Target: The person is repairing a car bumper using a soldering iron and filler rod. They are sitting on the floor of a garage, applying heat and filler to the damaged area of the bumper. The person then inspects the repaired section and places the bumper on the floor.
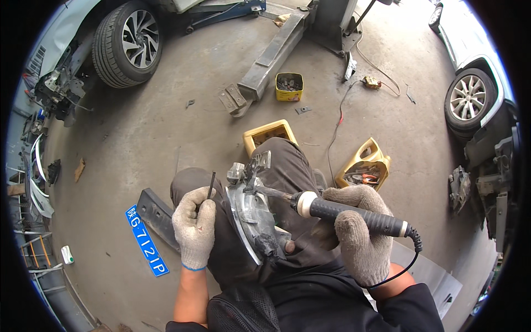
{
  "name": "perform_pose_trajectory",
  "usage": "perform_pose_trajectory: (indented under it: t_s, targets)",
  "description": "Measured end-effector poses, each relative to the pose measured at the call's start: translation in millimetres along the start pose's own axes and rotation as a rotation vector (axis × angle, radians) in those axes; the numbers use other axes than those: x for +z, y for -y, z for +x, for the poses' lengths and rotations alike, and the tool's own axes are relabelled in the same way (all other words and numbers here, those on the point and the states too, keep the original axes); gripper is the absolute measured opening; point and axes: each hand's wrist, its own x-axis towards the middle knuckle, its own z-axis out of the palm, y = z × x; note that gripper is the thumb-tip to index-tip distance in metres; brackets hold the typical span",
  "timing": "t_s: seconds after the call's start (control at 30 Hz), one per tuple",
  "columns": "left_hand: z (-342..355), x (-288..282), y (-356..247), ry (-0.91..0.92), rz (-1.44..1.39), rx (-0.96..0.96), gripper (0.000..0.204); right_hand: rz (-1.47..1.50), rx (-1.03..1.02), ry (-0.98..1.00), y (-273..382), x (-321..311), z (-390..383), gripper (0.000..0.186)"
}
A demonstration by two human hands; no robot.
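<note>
My left hand (pixel 193 227), in a grey knit glove, pinches a thin dark rod (pixel 212 183). My right hand (pixel 363 234), also gloved, grips a black corded heating tool (pixel 359 216) with white collars, its metal tip resting on or very near the dark bracket at the top of a clear-and-black lamp housing (pixel 247 221). The housing lies across my thighs, with a blackened lump at its lower end. The exact contact point at the tip is hard to make out.
Yellow cut jugs (pixel 268 127), (pixel 371 166) with tools, a yellow tin (pixel 289 87), a blue licence plate (pixel 145 240), a black trim piece (pixel 152 213) and cables surround me. A lift arm (pixel 271 58) lies ahead. Cars stand left (pixel 126 47) and right (pixel 470 97), beside loose parts (pixel 459 188).
</note>
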Motion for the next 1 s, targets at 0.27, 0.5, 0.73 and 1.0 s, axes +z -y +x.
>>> perform_pose_trajectory:
  t_s: [0.27, 0.5, 0.73, 1.0]
  targets:
    - [0.8, 2.5, -2.3, 0.024, 0.049, 0.037, 0.019, -0.122, -0.029, 0.001, 8.3, -4.1, 1.6, 0.044]
    - [-1.1, 2.6, -3.6, 0.023, 0.086, 0.064, 0.02, -0.041, -0.128, -0.074, -23.5, -36.1, 1.6, 0.064]
    - [0.7, 7.2, -9.4, 0.011, 0.008, 0.013, 0.02, -0.42, -0.601, 0.336, -36.1, -80.3, 29.0, 0.035]
    - [7.9, 0.8, -6.7, -0.02, -0.032, -0.069, 0.02, -0.147, -0.612, 0.474, -86.4, -95.3, 61.1, 0.028]
